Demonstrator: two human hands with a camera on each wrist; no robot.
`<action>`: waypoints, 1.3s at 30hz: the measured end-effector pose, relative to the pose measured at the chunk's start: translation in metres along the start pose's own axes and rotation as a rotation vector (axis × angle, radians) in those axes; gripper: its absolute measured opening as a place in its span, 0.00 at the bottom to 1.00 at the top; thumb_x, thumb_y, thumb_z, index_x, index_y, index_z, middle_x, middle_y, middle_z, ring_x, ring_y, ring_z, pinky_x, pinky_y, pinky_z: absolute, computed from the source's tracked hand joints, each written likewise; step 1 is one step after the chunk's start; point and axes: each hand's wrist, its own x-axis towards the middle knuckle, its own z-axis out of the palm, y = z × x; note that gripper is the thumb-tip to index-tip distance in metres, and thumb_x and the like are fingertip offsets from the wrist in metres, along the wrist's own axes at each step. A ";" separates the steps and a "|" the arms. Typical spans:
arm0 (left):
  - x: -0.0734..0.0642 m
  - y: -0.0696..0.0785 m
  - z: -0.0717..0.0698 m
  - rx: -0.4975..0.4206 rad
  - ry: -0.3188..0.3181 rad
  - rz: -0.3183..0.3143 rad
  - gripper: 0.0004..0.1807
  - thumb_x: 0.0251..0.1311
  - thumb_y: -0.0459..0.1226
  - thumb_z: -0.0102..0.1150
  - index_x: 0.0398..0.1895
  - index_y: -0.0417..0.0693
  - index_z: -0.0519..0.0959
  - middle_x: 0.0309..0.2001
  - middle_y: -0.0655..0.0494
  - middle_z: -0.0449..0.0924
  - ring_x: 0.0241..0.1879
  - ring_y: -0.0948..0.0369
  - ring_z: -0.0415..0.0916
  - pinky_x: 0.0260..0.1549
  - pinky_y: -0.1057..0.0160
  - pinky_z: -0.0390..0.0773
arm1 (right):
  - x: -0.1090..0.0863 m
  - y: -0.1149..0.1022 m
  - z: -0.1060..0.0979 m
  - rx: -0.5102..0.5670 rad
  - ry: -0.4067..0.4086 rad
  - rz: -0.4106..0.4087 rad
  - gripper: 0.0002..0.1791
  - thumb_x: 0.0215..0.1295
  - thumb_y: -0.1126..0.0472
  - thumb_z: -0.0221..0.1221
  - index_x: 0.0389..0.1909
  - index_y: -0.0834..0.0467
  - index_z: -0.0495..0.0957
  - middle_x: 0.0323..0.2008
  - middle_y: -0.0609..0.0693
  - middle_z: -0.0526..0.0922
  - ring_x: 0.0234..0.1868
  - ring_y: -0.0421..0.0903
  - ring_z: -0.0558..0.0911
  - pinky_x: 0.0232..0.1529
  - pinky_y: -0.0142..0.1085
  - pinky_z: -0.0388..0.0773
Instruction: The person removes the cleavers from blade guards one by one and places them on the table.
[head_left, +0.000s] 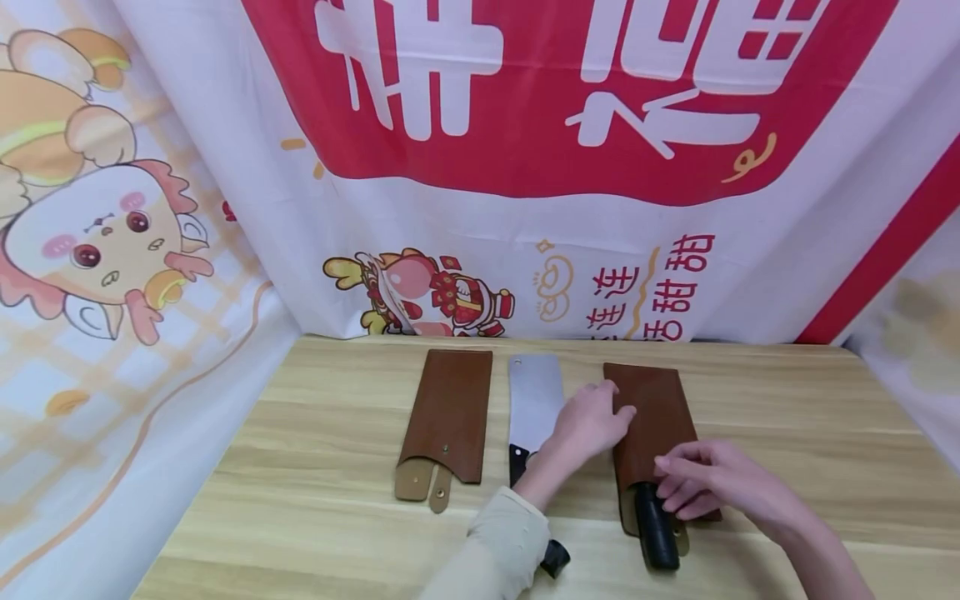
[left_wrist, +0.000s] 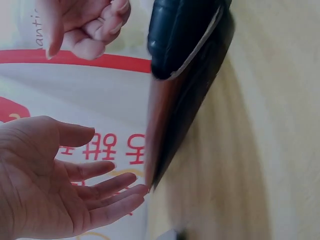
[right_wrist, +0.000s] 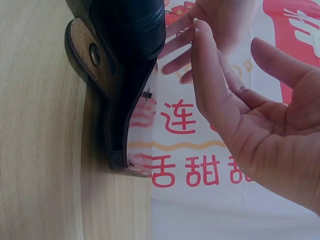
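Note:
A brown leather knife sheath (head_left: 651, 408) lies on the right of the table with a knife's black handle (head_left: 656, 529) sticking out of its near end; the blade is hidden inside. Over the sheath's left edge is my left hand (head_left: 592, 421), its fingers loosely extended, fingertips right at the leather in the left wrist view. My right hand (head_left: 705, 479) hovers beside the handle with relaxed fingers and an empty palm, which the right wrist view shows. Left of them lies a bare cleaver (head_left: 534, 400), its black handle partly hidden under my left forearm.
A second brown sheath (head_left: 453, 408) lies at the left, its strap (head_left: 441, 490) unfastened. The wooden table (head_left: 315, 467) ends at the back against a white and red printed cloth (head_left: 480, 208). Another printed cloth (head_left: 97, 417) hangs along the left side.

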 end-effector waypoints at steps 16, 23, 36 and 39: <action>-0.001 0.008 0.016 -0.103 0.012 -0.108 0.25 0.72 0.50 0.61 0.65 0.48 0.76 0.57 0.48 0.79 0.48 0.56 0.81 0.42 0.59 0.82 | -0.001 0.001 -0.003 -0.042 -0.018 0.023 0.21 0.79 0.55 0.55 0.49 0.74 0.78 0.36 0.57 0.86 0.37 0.54 0.88 0.39 0.46 0.88; 0.000 0.008 0.018 -0.151 0.008 -0.147 0.31 0.72 0.48 0.62 0.72 0.45 0.70 0.62 0.43 0.75 0.54 0.53 0.79 0.49 0.57 0.82 | 0.000 0.002 -0.003 -0.058 -0.013 0.065 0.22 0.79 0.54 0.55 0.49 0.74 0.79 0.35 0.57 0.86 0.37 0.54 0.88 0.38 0.46 0.88; 0.003 0.005 0.030 -0.180 -0.017 -0.179 0.33 0.68 0.45 0.66 0.71 0.41 0.69 0.62 0.40 0.75 0.60 0.51 0.77 0.57 0.56 0.79 | -0.001 0.010 -0.003 -0.086 0.018 0.095 0.21 0.78 0.55 0.57 0.47 0.73 0.79 0.33 0.56 0.85 0.34 0.52 0.87 0.37 0.46 0.88; 0.003 0.005 0.030 -0.176 -0.036 -0.195 0.37 0.68 0.46 0.66 0.74 0.39 0.66 0.66 0.39 0.72 0.62 0.50 0.75 0.60 0.56 0.78 | -0.001 0.010 -0.002 -0.084 0.012 0.092 0.20 0.78 0.56 0.57 0.46 0.73 0.79 0.32 0.56 0.85 0.33 0.52 0.87 0.36 0.46 0.88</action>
